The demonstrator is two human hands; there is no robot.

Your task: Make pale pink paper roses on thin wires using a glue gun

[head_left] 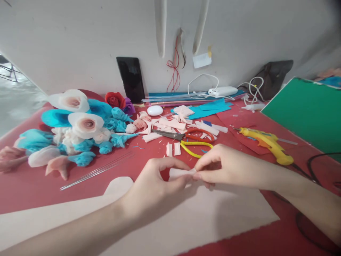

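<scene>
Between my two hands is a small piece of pale pink crepe paper, pinched narrow at its right end. My left hand grips it with thumb and fingers closed from the left. The fingertips of my right hand pinch its right end, thumb against index finger. Below both hands a large pale pink paper sheet lies on the red table. A rounded paper petal shows at that sheet's upper edge, left of my left hand. Scissors with red and yellow handles lie just beyond my fingers.
Blue, white and pink paper flowers are heaped at the left, with thin wires before them. Paper scraps lie behind the scissors. A yellow glue gun and its dark cord are at right, near a green board. A phone leans at the back.
</scene>
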